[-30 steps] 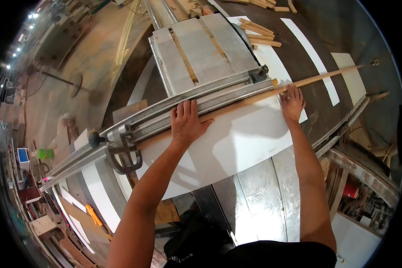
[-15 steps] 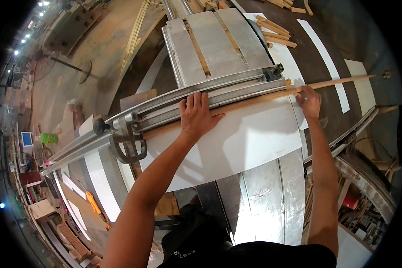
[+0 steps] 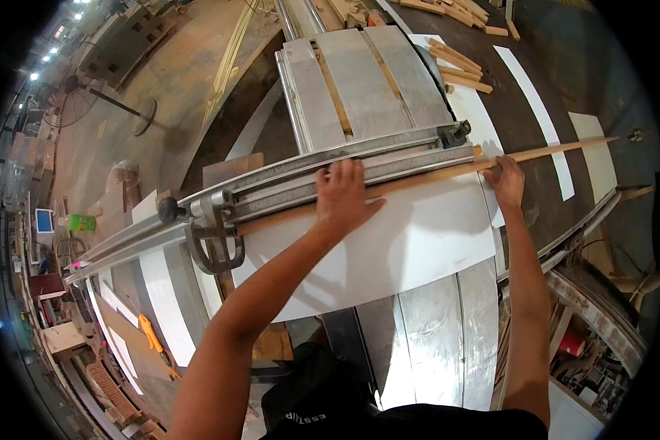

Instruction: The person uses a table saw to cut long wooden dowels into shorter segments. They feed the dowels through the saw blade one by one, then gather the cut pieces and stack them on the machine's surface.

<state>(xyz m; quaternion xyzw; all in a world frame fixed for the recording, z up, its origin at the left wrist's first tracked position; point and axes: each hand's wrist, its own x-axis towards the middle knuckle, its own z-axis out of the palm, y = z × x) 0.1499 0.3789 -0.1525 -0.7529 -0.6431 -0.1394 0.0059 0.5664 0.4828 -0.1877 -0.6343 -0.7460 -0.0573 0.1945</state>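
A person in a black shirt point(image 3: 447, 422) leans over a silver metal desk point(image 3: 440, 337), both bare hands at a long wooden strip point(image 3: 425, 178). The strip lies along the near side of a metal rail point(image 3: 418, 158), over a white panel point(image 3: 411, 235). Across the past second, the left hand point(image 3: 339, 204) edges rightward along the rail, while the right hand point(image 3: 510, 187) draws its fingers from a flatter reach into a tighter curl. The strip keeps its place against the rail, suggesting a change of hold rather than of position.

The left grip is spread, fingers over the rail, thumb out past the strip's near edge; the right grip appears to pinch the strip just beyond the rail's right end.

Open room lies on the near side, where the panel's edge gives way to silver metal. To the left, a grey clamp point(image 3: 218, 201) stands close by the strip's end and limits travel that way. Rightward, the strip's long tip crosses a dark desk point(image 3: 524, 84) and a white band point(image 3: 539, 117). Beyond the rail, a slatted metal table point(image 3: 378, 81) fills the far side, short wooden sticks point(image 3: 458, 66) beside it.
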